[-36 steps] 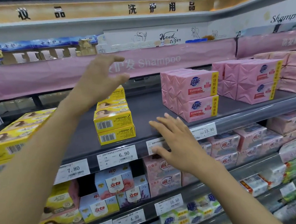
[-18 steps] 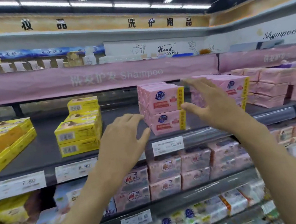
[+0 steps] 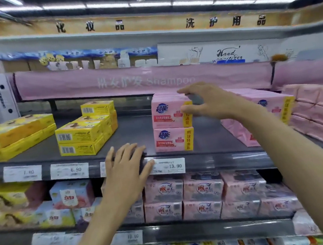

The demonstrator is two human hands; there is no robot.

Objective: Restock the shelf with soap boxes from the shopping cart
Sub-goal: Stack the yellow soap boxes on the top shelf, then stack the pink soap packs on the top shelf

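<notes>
The right hand (image 3: 208,101) gripped the upper pink soap box (image 3: 167,111) at its right front corner, fingers laid over the top edge and thumb pressed against the yellow strip on the front face. On my remote feed from the head camera, that box sat squarely on the lower pink soap box (image 3: 170,139), the two forming a short stack near the front of the dark shelf (image 3: 133,131). The left hand (image 3: 126,172) lay released, fingers spread and nearly straight, with its fingertips resting on the shelf's front lip and nothing held. Its thumb side was just beside the price tag (image 3: 169,166) reading 13.90, which hung below the pink stack.

To the left of the stack, well apart from it, I saw yellow boxes (image 3: 80,135) piled in layers with barcodes facing out, and a longer row of yellow packs (image 3: 16,135) further left. To the right, behind the right forearm, stood more pink packs (image 3: 274,106), blurred on my screen. A pink banner (image 3: 112,81) printed with "Shampoo" ran along the edge of the tier above. On the tier below, pink cartons (image 3: 164,192) stood two high, their lettering too smeared for me to read.
</notes>
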